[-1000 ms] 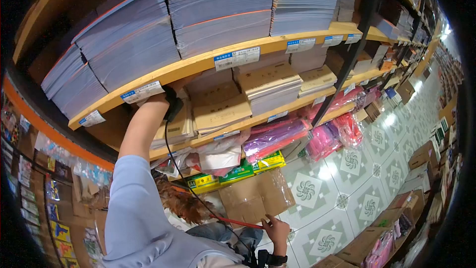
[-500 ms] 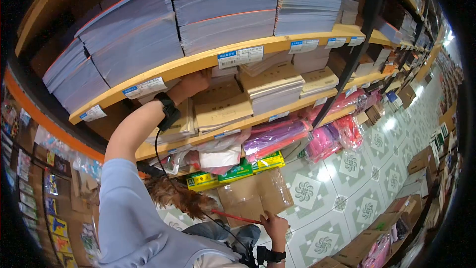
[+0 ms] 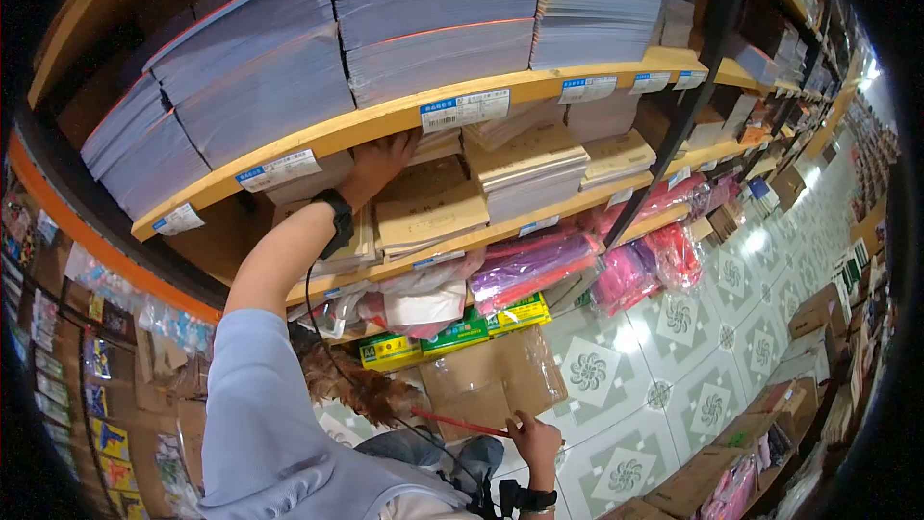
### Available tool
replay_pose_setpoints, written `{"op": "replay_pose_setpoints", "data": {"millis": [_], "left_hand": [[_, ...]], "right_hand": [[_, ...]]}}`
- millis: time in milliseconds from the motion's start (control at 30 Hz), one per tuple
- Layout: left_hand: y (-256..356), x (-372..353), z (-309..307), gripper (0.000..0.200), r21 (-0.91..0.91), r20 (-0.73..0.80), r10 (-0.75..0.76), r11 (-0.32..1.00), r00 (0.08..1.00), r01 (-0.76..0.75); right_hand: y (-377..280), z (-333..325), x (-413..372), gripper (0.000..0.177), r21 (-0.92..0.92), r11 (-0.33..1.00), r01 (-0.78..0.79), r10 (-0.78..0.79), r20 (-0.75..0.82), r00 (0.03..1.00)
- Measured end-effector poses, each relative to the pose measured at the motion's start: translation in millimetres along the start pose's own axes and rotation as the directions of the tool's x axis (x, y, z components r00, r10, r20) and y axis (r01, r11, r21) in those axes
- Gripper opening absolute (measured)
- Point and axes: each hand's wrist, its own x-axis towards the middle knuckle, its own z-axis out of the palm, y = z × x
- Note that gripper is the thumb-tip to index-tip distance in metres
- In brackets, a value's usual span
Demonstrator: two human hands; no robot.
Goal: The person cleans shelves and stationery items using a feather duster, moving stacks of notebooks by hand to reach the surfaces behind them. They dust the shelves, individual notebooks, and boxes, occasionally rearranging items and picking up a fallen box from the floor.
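My left hand [image 3: 383,162] reaches into the middle shelf, under the edge of the board above. Its fingers are spread against a pale stack of paper [image 3: 438,146] at the back, the tips partly in shadow. Just below it lie tan-covered booklets [image 3: 430,217]. Down by my legs, my right hand [image 3: 534,441] is closed around the thin red handle [image 3: 462,423] of a feather duster. The duster's brown feathers [image 3: 371,397] hang to the left, below my left arm, with a black cable crossing them.
Large paper stacks [image 3: 438,0] fill the upper shelf, whose wooden edge [image 3: 385,120] carries price labels. More booklets [image 3: 529,164] stand to the right. Below are plastic-wrapped pink and purple goods [image 3: 534,270], A4 paper packs [image 3: 457,330] and a cardboard box [image 3: 496,376]. A black upright [image 3: 674,125] divides the shelving.
My left hand has shifted slightly right and its fingers have spread out at the paper stack. My left arm has swung a little right too. The right hand and duster stay nearly still.
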Motion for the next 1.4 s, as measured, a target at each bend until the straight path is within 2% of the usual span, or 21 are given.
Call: {"op": "replay_pose_setpoints", "data": {"millis": [167, 267, 300, 333, 367, 400, 433, 467, 500, 533, 567, 667, 733, 867, 933, 967, 1033, 1067, 1200, 1267, 1400], "left_hand": [[4.1, -2.4, 4.6, 0.040, 0.080, -0.028, -0.069, 0.994, 0.997, 0.071], [-2.9, 2.2, -6.0, 0.038, -0.022, -0.175, -0.092, 0.996, 0.980, 0.090], [-5.2, 2.5, -25.7, 0.036, -0.213, 0.176, -0.026, 0.975, 0.984, 0.064], [-6.0, -1.3, -40.1, 0.034, -0.395, 0.484, 0.112, 0.913, 0.868, 0.103], [0.0, -5.6, -46.5, 0.034, -0.489, 0.661, 0.195, 0.844, 0.725, 0.220], [16.9, -16.5, -36.8, 0.034, -0.468, 0.590, 0.219, 0.877, 0.777, 0.109], [36.0, -27.9, -20.9, 0.034, -0.378, 0.482, 0.242, 0.924, 0.842, -0.049], [54.4, -41.5, 3.9, 0.034, -0.084, 0.305, 0.257, 0.966, 0.917, -0.243], [73.9, -54.0, 29.9, 0.034, 0.295, 0.198, 0.291, 0.893, 0.936, -0.340], [63.7, -40.9, 7.8, 0.034, 0.589, 0.113, 0.320, 0.741, 0.941, -0.323], [60.1, -28.2, -21.6, 0.038, -0.124, 0.138, -0.010, 0.992, 0.990, 0.027], [62.8, -26.6, -30.8, 0.043, -0.165, 0.219, -0.133, 0.971, 0.967, 0.171], [60.8, -35.2, -21.7, 0.048, -0.603, 0.415, 0.034, 0.759, 0.909, 0.247], [51.4, -45.7, -23.3, 0.051, -0.664, 0.378, -0.025, 0.689, 0.925, 0.290], [50.7, -48.3, -36.1, 0.046, -0.441, 0.418, -0.198, 0.809, 0.887, 0.389], [46.1, -46.4, -37.4, 0.046, -0.435, 0.419, -0.205, 0.810, 0.885, 0.393], [40.6, -43.7, -43.4, 0.041, -0.555, 0.815, 0.163, 0.497, 0.556, 0.667], [44.4, -44.9, -41.7, 0.037, -0.537, 0.777, 0.066, 0.588, 0.626, 0.604], [35.2, -35.9, -37.8, 0.037, -0.496, 0.782, 0.006, 0.613, 0.624, 0.615], [43.0, -41.3, -36.6, 0.036, -0.422, 0.601, -0.236, 0.718, 0.764, 0.554], [43.5, -56.1, -14.3, 0.034, -0.515, 0.450, -0.218, 0.729, 0.866, 0.451]], "right_hand": [[-8.3, -36.1, 29.6, 0.028, -0.042, 0.996, 0.074, -0.077, -0.060, 0.995], [-21.8, -77.5, 74.4, 0.028, -0.106, 0.962, 0.252, -0.269, -0.212, 0.939], [-31.6, -94.1, 94.1, 0.027, -0.132, 0.937, 0.323, -0.347, -0.245, 0.906], [-42.7, -106.5, 114.7, 0.029, -0.144, 0.918, 0.368, -0.394, -0.249, 0.885], [-55.9, -117.8, 135.0, 0.030, -0.155, 0.897, 0.414, -0.441, -0.252, 0.861], [-67.8, -125.0, 157.2, 0.033, -0.179, 0.865, 0.468, -0.500, -0.253, 0.828], [-79.0, -130.6, 178.9, 0.036, -0.205, 0.829, 0.521, -0.559, -0.252, 0.790], [-92.8, -138.0, 196.3, 0.039, -0.206, 0.816, 0.540, -0.577, -0.220, 0.787], [-105.7, -143.6, 210.7, 0.041, -0.206, 0.804, 0.558, -0.592, -0.188, 0.784], [-113.0, -141.8, 224.9, 0.043, -0.217, 0.785, 0.580, -0.617, -0.195, 0.763], [-120.1, -139.1, 238.9, 0.045, -0.228, 0.766, 0.602, -0.641, -0.201, 0.740], [-151.7, -137.8, 261.2, 0.046, -0.279, 0.757, 0.591, -0.639, -0.130, 0.758], [-170.8, -133.8, 272.2, 0.041, -0.324, 0.751, 0.575, -0.633, -0.105, 0.767], [-186.3, -119.7, 297.1, 0.025, -0.402, 0.751, 0.524, -0.575, -0.006, 0.818], [-188.3, -108.8, 305.0, 0.026, -0.395, 0.758, 0.519, -0.568, -0.010, 0.823], [-189.2, -103.7, 309.3, 0.028, -0.385, 0.771, 0.507, -0.555, -0.017, 0.831], [-193.3, -98.1, 311.3, 0.026, -0.370, 0.784, 0.498, -0.548, -0.034, 0.836], [-194.5, -93.4, 313.4, 0.025, -0.374, 0.793, 0.480, -0.524, -0.016, 0.852], [-200.1, -76.7, 318.5, 0.027, -0.410, 0.771, 0.488, -0.506, 0.072, 0.859], [-204.1, -75.8, 312.8, 0.032, -0.417, 0.768, 0.485, -0.507, 0.066, 0.860], [-204.1, -68.2, 315.6, 0.053, -0.416, 0.770, 0.484, -0.517, 0.037, 0.855]]}}
